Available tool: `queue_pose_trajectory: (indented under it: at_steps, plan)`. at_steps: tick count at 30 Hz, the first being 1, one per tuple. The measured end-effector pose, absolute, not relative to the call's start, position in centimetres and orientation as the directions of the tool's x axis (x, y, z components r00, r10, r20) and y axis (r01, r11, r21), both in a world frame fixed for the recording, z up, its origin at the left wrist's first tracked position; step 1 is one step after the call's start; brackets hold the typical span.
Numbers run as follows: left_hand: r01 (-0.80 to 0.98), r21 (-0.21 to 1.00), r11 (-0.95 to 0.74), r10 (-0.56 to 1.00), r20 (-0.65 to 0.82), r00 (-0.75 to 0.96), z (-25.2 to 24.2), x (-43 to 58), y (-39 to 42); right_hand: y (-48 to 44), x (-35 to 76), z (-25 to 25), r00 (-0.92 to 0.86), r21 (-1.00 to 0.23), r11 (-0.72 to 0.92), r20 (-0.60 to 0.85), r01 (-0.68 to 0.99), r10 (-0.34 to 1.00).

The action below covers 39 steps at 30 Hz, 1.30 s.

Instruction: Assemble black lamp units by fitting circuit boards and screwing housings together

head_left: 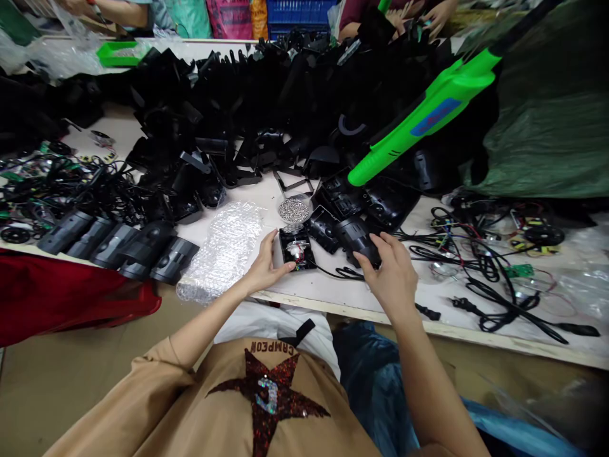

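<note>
My left hand (266, 265) grips the left side of an opened black plastic housing (287, 240), thumb along its near edge. Inside it sit a silvery round part and red wires, and a black cable (328, 273) runs out to the right. My right hand (394, 271) has thumb and fingers around the right end of a dark cylindrical housing shell (356, 236) lying on the table. Between these two is another open black shell (323, 227). Just beyond the left housing stands a clear dish of small screws (294, 209).
A green electric screwdriver (419, 120) hangs over the right side. Bubble wrap (223, 247) and several finished-looking cylinders (114, 244) lie left. Wired circuit parts (518, 273) spread at right. Black plastic parts (285, 95) pile up behind; co-workers' hands (428, 19) show at the far side.
</note>
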<state>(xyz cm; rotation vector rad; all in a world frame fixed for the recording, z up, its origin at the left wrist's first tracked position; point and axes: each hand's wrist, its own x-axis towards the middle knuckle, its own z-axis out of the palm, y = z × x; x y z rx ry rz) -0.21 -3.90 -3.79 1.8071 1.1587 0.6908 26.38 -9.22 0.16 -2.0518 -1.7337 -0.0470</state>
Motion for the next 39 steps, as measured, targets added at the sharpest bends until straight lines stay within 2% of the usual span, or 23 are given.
queue_pose_trajectory:
  at_steps: [6, 10, 12, 16, 21, 27, 29, 33, 34, 36, 39]
  plan:
    - [0.410, 0.903, -0.131, 0.904, -0.061, 0.423, -4.7, 0.9, -3.8, -8.8, 26.9, -1.3, 0.188, -0.271, -0.142, 0.149, 0.952, 0.971]
    - [0.384, 0.923, -0.016, 0.914, -0.142, 0.381, -5.0, 1.3, -3.9, -8.3, 26.7, -1.3, 0.170, -0.264, -0.127, 0.147, 0.956, 0.974]
    - [0.366, 0.930, 0.028, 0.908, -0.177, 0.380, -5.0, 1.2, -4.0, -8.4, 26.7, -0.6, 0.211, -0.278, -0.173, 0.112, 0.945, 0.971]
    - [0.266, 0.958, 0.104, 0.884, -0.212, 0.416, -4.8, 0.3, -3.6, -9.2, 26.3, 1.5, 0.325, -0.382, -0.268, 0.093, 0.884, 0.941]
    - [0.143, 0.960, 0.243, 0.861, -0.281, 0.423, -4.4, -0.4, -1.3, -10.2, 22.3, 3.2, 0.287, -0.599, -0.158, 0.126, 0.785, 0.950]
    - [0.160, 0.910, 0.383, 0.787, -0.412, 0.459, -3.7, -0.1, -0.1, -9.3, 16.3, 1.8, 0.236, -0.553, -0.125, 0.133, 0.824, 0.963]
    - [0.132, 0.908, 0.397, 0.771, -0.408, 0.489, -3.8, -0.1, 0.0, -8.8, 16.4, 1.4, 0.244, -0.602, -0.134, 0.104, 0.787, 0.964]
    - [0.122, 0.919, 0.375, 0.741, -0.376, 0.557, -4.0, -0.5, 0.0, -8.4, 18.9, 1.4, 0.388, -0.727, -0.200, 0.098, 0.657, 0.917]
    - [0.135, 0.926, 0.352, 0.737, -0.363, 0.570, -4.1, -0.7, 0.0, -8.4, 19.7, 1.4, 0.412, -0.716, -0.216, 0.110, 0.664, 0.905]
    - [0.173, 0.951, 0.258, 0.746, -0.310, 0.590, -4.0, -1.1, -0.2, -8.4, 21.1, 1.0, 0.407, -0.610, -0.233, 0.161, 0.757, 0.899]
    - [0.282, 0.958, -0.060, 0.788, -0.128, 0.602, -3.6, -1.6, -0.9, -8.4, 23.3, -0.4, 0.296, -0.329, -0.193, 0.304, 0.925, 0.905]
